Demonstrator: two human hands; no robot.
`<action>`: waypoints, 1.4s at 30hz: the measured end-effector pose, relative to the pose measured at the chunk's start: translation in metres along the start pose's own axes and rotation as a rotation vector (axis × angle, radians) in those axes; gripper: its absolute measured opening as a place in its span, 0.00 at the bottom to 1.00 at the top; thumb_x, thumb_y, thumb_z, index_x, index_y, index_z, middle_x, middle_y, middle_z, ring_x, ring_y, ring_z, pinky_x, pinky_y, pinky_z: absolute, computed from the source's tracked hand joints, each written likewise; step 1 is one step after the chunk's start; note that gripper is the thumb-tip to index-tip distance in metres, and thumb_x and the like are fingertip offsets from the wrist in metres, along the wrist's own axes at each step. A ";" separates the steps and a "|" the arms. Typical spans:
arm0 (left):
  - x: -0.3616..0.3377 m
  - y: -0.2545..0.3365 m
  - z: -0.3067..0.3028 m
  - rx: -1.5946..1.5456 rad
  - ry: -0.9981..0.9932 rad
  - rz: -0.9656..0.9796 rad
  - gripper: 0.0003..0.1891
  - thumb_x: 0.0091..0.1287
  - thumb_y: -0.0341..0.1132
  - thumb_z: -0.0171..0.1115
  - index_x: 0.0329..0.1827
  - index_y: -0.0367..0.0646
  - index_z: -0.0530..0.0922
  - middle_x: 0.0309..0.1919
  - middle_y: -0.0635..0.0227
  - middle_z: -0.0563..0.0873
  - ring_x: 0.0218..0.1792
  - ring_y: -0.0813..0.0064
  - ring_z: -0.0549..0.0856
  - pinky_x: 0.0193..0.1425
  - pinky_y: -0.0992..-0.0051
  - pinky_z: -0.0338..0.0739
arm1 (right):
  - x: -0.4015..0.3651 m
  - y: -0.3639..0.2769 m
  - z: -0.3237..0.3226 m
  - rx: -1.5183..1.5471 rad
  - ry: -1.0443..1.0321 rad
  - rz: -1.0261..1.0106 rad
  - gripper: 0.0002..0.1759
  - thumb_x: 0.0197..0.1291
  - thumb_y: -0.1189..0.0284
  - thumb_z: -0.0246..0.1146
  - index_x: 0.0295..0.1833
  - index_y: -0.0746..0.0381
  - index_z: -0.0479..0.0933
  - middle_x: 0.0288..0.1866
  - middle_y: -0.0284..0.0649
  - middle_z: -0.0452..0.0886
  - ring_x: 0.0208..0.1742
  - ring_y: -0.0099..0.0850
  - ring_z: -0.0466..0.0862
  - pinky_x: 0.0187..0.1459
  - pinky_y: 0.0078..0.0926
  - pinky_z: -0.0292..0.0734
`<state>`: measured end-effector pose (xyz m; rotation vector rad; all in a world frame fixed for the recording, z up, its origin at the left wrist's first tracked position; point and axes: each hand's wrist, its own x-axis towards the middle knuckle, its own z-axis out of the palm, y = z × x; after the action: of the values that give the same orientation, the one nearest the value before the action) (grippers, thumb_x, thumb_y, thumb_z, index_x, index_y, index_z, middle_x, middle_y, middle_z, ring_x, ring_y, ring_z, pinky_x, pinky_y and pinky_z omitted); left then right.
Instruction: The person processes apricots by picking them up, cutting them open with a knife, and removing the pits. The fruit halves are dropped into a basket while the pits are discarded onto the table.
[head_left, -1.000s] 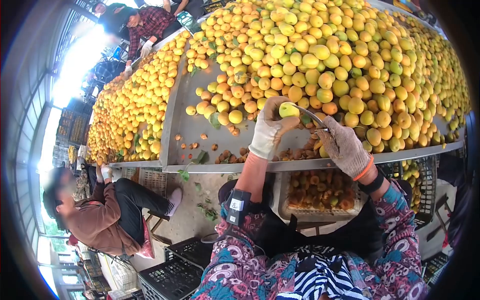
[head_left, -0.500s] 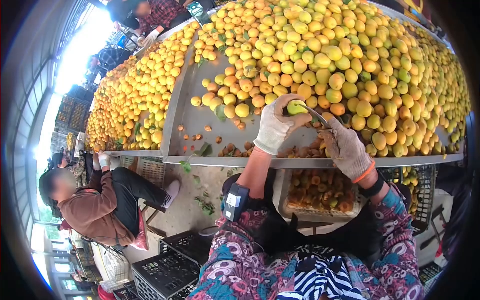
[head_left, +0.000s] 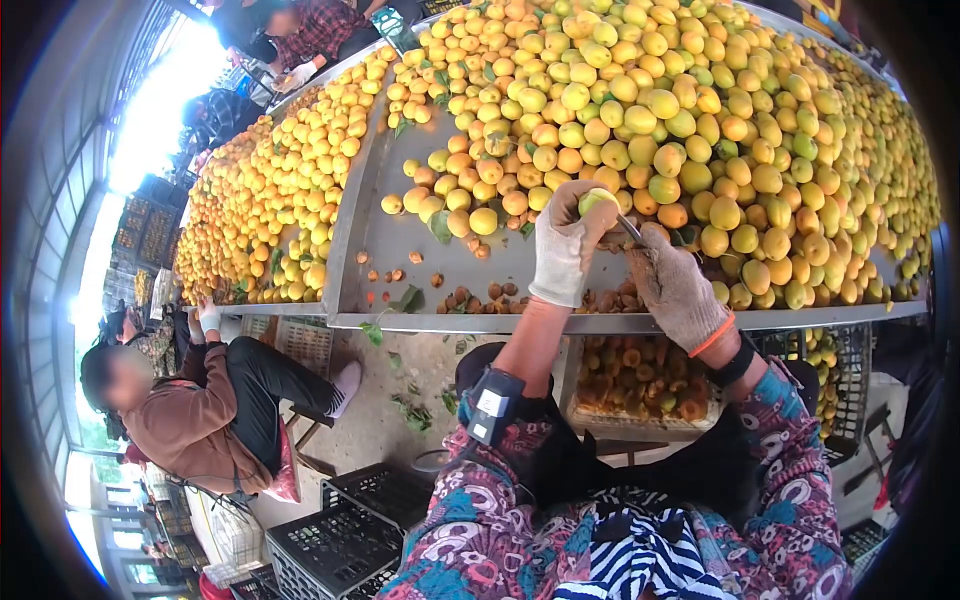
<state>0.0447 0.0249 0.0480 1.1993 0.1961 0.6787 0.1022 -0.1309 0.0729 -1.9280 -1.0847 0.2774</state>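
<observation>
My left hand (head_left: 563,248), in a white knit glove, is closed around a yellow-green apricot (head_left: 597,202) above the near edge of the metal table (head_left: 400,250). In my right hand (head_left: 680,287), gloved and stained brown, is a small knife (head_left: 630,230) whose blade meets the lower right side of that apricot. The knife's handle is hidden in my fingers. Beyond both hands rises a large heap of apricots (head_left: 660,105). Brown apricot pits (head_left: 490,298) lie along the table's near rim, partly behind my wrists.
Below the table, a crate (head_left: 640,385) holds split apricots. Black plastic crates (head_left: 335,545) stand on the floor at lower left. A person in a brown jacket (head_left: 190,425) sits to the left, and another person in a checked shirt (head_left: 315,35) is across the table. Leaves (head_left: 408,298) overhang the edge.
My left hand has turned more upright around the apricot and shifted slightly left. My right hand has moved a little left with the knife, which stays against the fruit.
</observation>
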 end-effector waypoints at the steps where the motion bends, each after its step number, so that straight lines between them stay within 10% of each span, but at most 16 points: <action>1: -0.001 -0.006 0.004 -0.151 0.023 -0.023 0.13 0.65 0.36 0.63 0.47 0.39 0.76 0.37 0.62 0.83 0.34 0.71 0.86 0.35 0.76 0.81 | 0.002 -0.002 0.000 -0.013 0.006 0.008 0.14 0.64 0.70 0.59 0.53 0.62 0.70 0.28 0.54 0.80 0.33 0.53 0.82 0.30 0.45 0.75; 8: -0.004 -0.022 0.033 -0.271 0.164 -0.230 0.28 0.72 0.59 0.45 0.48 0.37 0.70 0.44 0.50 0.83 0.42 0.63 0.84 0.46 0.68 0.80 | 0.012 0.003 0.006 -0.181 0.014 0.097 0.19 0.67 0.65 0.55 0.59 0.59 0.65 0.30 0.56 0.80 0.36 0.54 0.82 0.33 0.50 0.76; 19: 0.003 -0.004 0.024 -0.213 -0.142 -0.119 0.21 0.72 0.45 0.54 0.58 0.36 0.72 0.47 0.66 0.82 0.51 0.76 0.81 0.55 0.76 0.76 | 0.013 0.028 -0.007 0.107 0.038 0.000 0.17 0.62 0.72 0.58 0.56 0.65 0.69 0.34 0.57 0.80 0.41 0.55 0.81 0.37 0.44 0.77; 22: 0.004 0.000 0.023 -0.140 -0.168 -0.028 0.21 0.71 0.44 0.56 0.57 0.36 0.73 0.47 0.66 0.82 0.49 0.75 0.81 0.55 0.75 0.76 | 0.011 0.023 -0.002 0.145 0.079 -0.029 0.11 0.69 0.72 0.54 0.52 0.66 0.70 0.29 0.49 0.77 0.29 0.35 0.80 0.31 0.31 0.74; 31: 0.001 -0.057 0.024 -0.180 0.095 -0.054 0.19 0.74 0.44 0.51 0.55 0.36 0.73 0.48 0.67 0.80 0.44 0.77 0.80 0.51 0.76 0.76 | 0.022 0.018 0.017 -0.102 0.132 0.075 0.19 0.65 0.71 0.58 0.58 0.66 0.66 0.32 0.56 0.80 0.37 0.54 0.81 0.34 0.43 0.77; 37: 0.009 -0.079 -0.001 0.060 0.013 -0.140 0.21 0.74 0.38 0.50 0.62 0.31 0.66 0.53 0.62 0.78 0.52 0.75 0.78 0.59 0.74 0.73 | 0.015 0.002 0.003 -0.234 0.011 0.120 0.12 0.64 0.72 0.57 0.50 0.64 0.68 0.32 0.56 0.79 0.39 0.55 0.81 0.36 0.46 0.76; 42: 0.001 -0.079 -0.002 -0.181 0.007 -0.090 0.27 0.74 0.37 0.51 0.70 0.31 0.57 0.60 0.57 0.74 0.58 0.68 0.78 0.61 0.74 0.74 | 0.011 0.020 0.016 0.223 0.044 -0.021 0.15 0.67 0.71 0.54 0.56 0.66 0.69 0.35 0.50 0.80 0.37 0.46 0.82 0.36 0.36 0.75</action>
<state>0.0746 0.0120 -0.0239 1.0084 0.1898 0.6087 0.1114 -0.1182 0.0504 -1.7162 -1.0005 0.3284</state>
